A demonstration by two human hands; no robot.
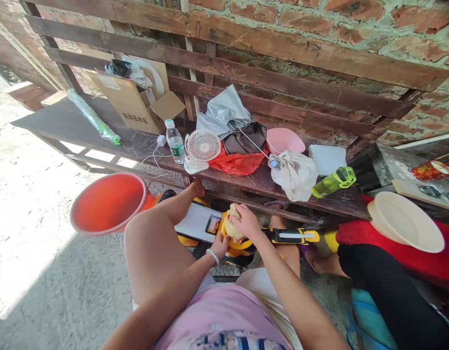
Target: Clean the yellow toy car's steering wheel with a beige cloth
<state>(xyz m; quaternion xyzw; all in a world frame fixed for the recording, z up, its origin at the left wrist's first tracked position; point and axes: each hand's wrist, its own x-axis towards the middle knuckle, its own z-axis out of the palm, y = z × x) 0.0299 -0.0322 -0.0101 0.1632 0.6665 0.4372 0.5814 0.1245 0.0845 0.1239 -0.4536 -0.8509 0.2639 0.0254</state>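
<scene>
Between my knees stands a yellow and black toy vehicle (199,222) with a flat white panel and a long arm reaching right. My right hand (245,222) is closed around a crumpled pale-yellow cloth (232,221) with reddish spots, pressed on the toy's yellow middle part. Just left of it, my left hand (219,245), with a beaded bracelet on the wrist, has its fingers curled at the edge of that yellow part. The left fingertips are partly hidden against the toy.
A red-orange basin (108,204) stands on the ground at left. The dark bench (144,150) carries a cardboard box (128,104), water bottle (175,141), small fan (203,146), umbrella (224,109) and green bottle (334,182). At right, another person's dark-clad leg (388,287) is near a cream basin (410,223).
</scene>
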